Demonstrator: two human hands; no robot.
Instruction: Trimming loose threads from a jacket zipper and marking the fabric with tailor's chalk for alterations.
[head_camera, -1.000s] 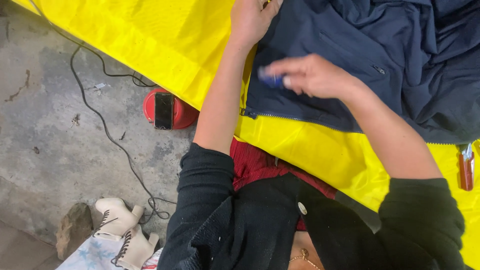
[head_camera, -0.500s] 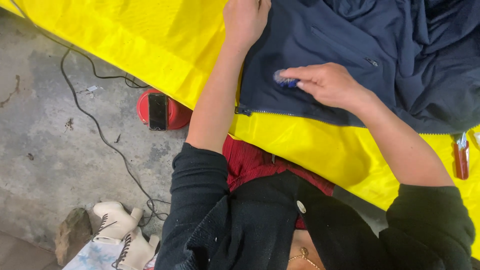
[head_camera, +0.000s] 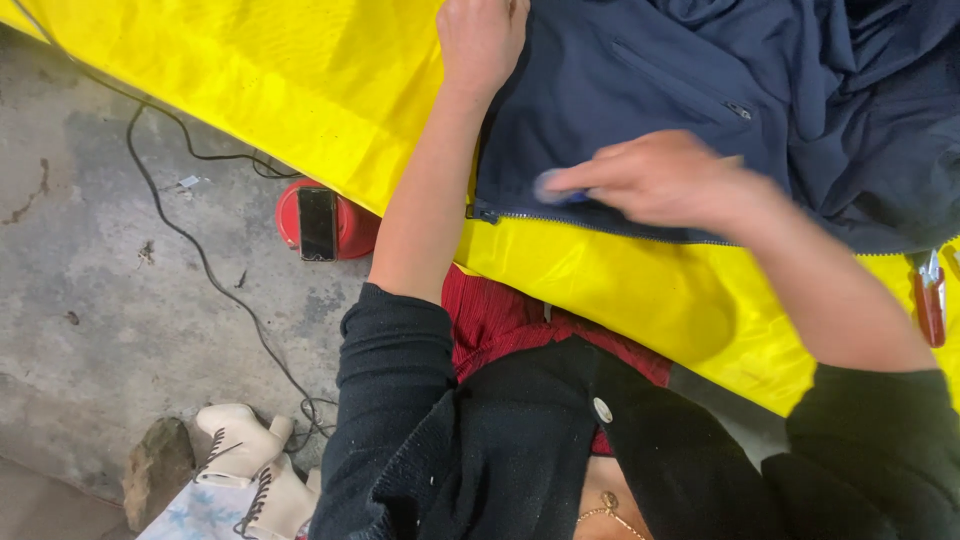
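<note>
While left hand (head_camera: 482, 40) presses navy jacket (head_camera: 650, 110) flat, right hand (head_camera: 660, 180) grip pinches blue chalk (head_camera: 552, 186).

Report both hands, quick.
Left hand: pressed on the navy garment, grip unclear.
Right hand: closed on a small blue object.

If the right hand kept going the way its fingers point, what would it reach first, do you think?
The right hand points toward the left forearm, crossing the navy jacket; probably the forearm first, though depth is unclear.
</note>
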